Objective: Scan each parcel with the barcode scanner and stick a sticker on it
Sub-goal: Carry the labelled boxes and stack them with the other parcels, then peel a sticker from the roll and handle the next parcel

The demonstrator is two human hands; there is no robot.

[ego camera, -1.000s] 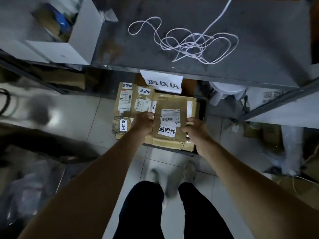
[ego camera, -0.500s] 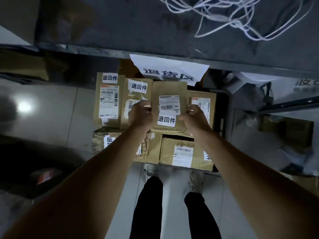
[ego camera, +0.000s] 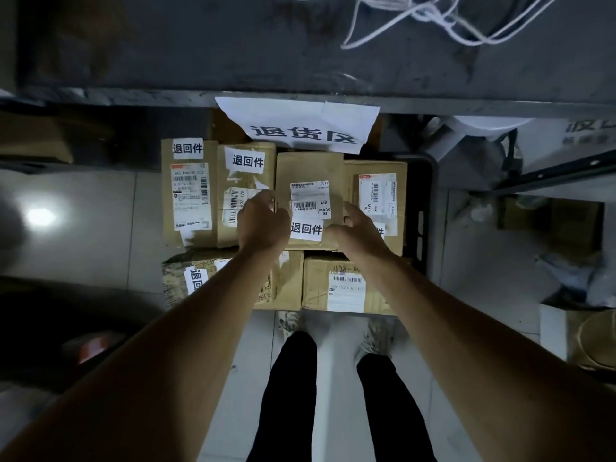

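We see a dark shelf (ego camera: 200,55) carrying a tangled white cord (ego camera: 433,25); a paper sign (ego camera: 300,128) hangs from its front edge, above the tiled floor (ego camera: 83,228).

Both forearms are bare with no sleeves in view, the left hand (ego camera: 263,221) and right hand (ego camera: 356,230) wear no gloves or rings, and the legs are in black trousers (ego camera: 333,405) above pale, mottled sneakers (ego camera: 375,338).
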